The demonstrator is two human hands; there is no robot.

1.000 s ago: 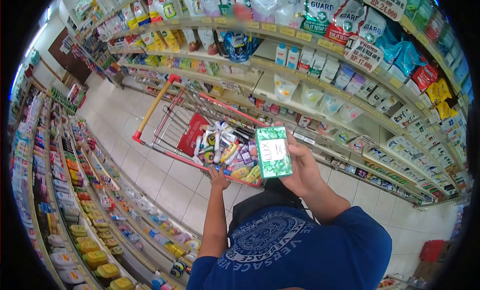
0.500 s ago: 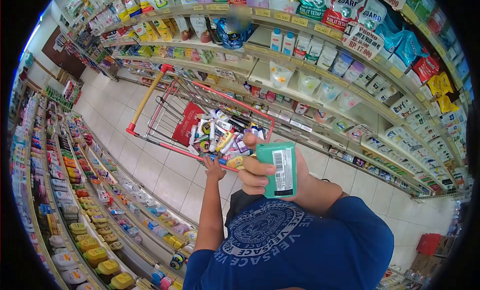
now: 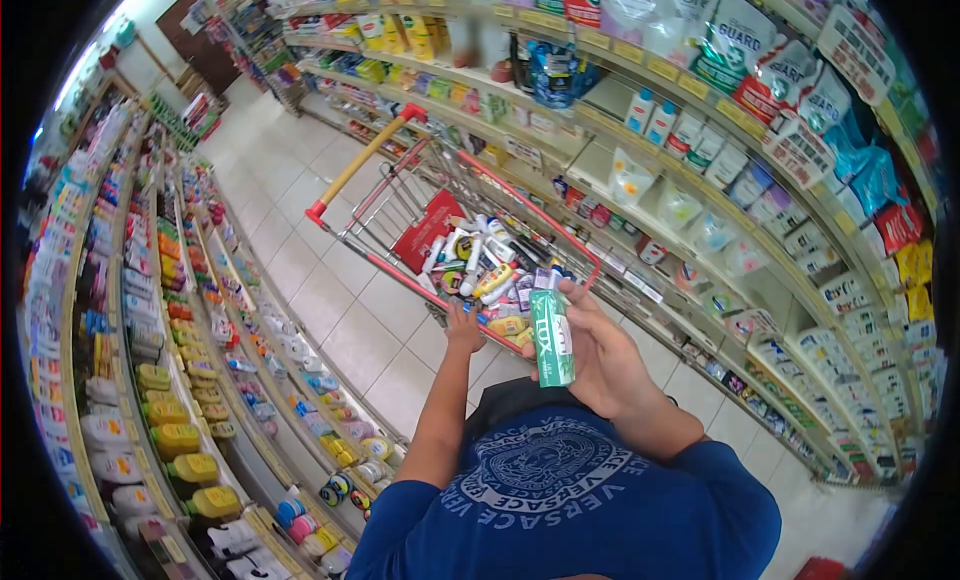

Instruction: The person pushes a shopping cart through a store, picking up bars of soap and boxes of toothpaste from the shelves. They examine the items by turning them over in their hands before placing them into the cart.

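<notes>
My right hand (image 3: pixel 612 362) grips a green Lux soap box (image 3: pixel 552 342), held upright in front of my chest with its printed front showing. My left hand (image 3: pixel 463 330) rests on the near rim of a shopping cart, its fingers stretched out over the edge. The shopping cart (image 3: pixel 370 162) has a yellow handle, red rim and wire sides. Inside it lies a heap of toiletries (image 3: pixel 492 280), with bottles, tubes and packs mixed together. The soap box is held over the cart's near right corner.
Shelves with refill pouches (image 3: pixel 735 45), bottles (image 3: pixel 650 118) and tubs run along the right side. On the left, another long shelf carries yellow bottles (image 3: pixel 185 412) and many small packs. A tiled floor (image 3: pixel 330 300) lies between them, and a brown door (image 3: pixel 200 40) stands at the far end.
The soap box has turned from its barcode side to its Lux front, and my right hand's fingers have shifted around it. The view has swung, so the cart appears further right. My left hand stays at the cart rim.
</notes>
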